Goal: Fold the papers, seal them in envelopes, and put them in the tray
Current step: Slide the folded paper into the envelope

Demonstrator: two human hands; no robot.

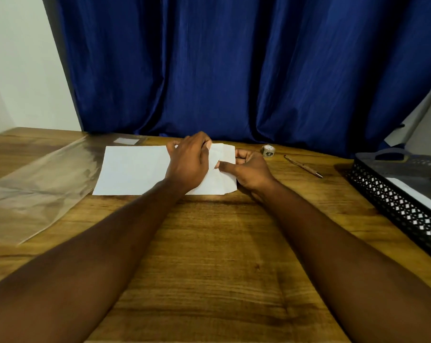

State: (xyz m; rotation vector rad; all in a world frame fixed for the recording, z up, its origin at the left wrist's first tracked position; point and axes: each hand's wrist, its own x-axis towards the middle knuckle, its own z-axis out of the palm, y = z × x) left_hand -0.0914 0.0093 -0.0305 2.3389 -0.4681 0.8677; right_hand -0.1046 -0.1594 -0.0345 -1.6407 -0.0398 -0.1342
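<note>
left hand [188, 162] curled on the right end of the white paper [132, 169], pinching it | right hand [251, 169] grips same end, thumb pressing down, guessing it's to start a crease | paper sits near far edge of the table [209, 256] | black mesh tray [395, 206] at right edge, cut off; white thing inside, no clue what

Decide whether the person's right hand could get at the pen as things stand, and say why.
Probably yes. The pen lies just right of the right hand, with only bare table between them, though the hand would first have to release the paper it pinches.
</note>
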